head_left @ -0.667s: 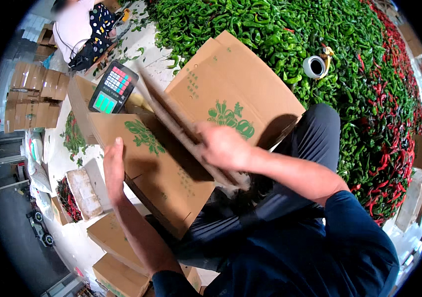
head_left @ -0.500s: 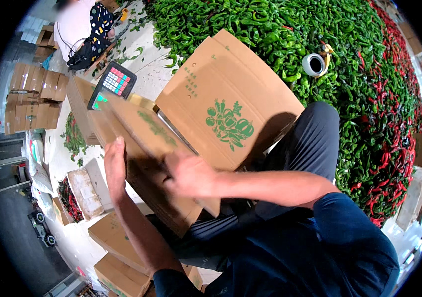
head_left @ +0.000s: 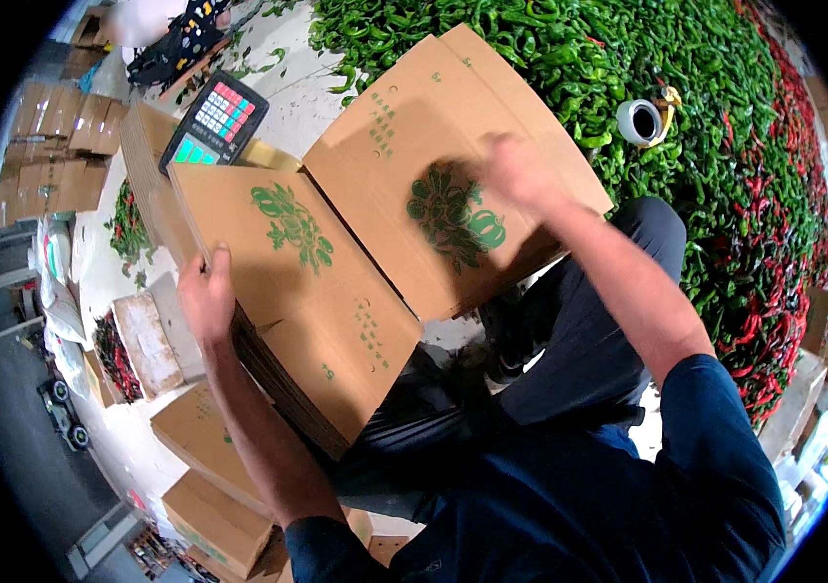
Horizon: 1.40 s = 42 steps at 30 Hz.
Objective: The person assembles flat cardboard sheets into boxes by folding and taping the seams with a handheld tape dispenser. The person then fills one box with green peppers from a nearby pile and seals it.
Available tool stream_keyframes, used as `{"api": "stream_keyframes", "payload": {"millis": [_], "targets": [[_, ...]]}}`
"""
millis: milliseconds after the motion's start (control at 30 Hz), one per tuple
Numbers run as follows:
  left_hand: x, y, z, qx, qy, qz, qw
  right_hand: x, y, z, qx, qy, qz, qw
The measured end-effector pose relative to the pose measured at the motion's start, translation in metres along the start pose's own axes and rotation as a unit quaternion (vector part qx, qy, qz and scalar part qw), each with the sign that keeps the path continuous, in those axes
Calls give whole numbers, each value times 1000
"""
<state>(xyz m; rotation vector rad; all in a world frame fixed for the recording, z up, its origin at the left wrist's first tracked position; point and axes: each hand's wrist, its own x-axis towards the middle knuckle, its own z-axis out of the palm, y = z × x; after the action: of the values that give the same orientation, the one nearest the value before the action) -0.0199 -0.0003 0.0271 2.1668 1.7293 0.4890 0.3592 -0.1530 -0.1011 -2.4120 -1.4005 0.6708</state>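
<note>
The person's dark blue short sleeves [head_left: 725, 428] are nearest, and from them the two bare forearms spread, leaving the hands well apart. The left forearm slants up and leftward to the left hand [head_left: 207, 296], which stands upright with its thumb uppermost against the outer edge of a thick stack of flat brown cardboard sheets printed with green vegetables [head_left: 297, 291]; whether its fingers close on that edge, I cannot tell. The right forearm angles up and inward, elbow bent, to the right hand [head_left: 521, 180], motion-blurred over a second stack of brown printed cardboard [head_left: 404, 185] and casting a shadow on it; its finger positions cannot be made out. The two stacks lie side by side before the person's crossed, dark-trousered legs [head_left: 569, 330]. Beyond the left stack is a black keypad console with a lit green display [head_left: 213, 123]; beyond the right one, a white ring-shaped roll [head_left: 627, 121] sits on a broad heap of glossy green and red peppers [head_left: 715, 194].
</note>
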Motion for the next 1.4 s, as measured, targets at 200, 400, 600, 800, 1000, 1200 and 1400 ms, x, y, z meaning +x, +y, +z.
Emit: {"api": "stream_keyframes", "payload": {"millis": [200,400,600,800,1000,1200,1400], "targets": [[10,-7,7,41,22,-44,998,45,116,29,9,12,158,987],[10,-9,5,40,23,-58,997,29,60,2,9,-84,135,987],[10,-13,4,110,-4,-99,989,-32,-44,-37,350,-198,-63,914],[4,-26,7,-180,63,-49,980,-157,-165,64,202,-261,-397,857],[-2,-22,-2,62,7,16,998,-120,-123,69,166,-214,-445,853],[1,-32,-3,53,-5,13,999,26,43,31,-51,144,106,983],[-2,-18,-1,22,4,4,1000,42,90,34,-55,105,319,940]]}}
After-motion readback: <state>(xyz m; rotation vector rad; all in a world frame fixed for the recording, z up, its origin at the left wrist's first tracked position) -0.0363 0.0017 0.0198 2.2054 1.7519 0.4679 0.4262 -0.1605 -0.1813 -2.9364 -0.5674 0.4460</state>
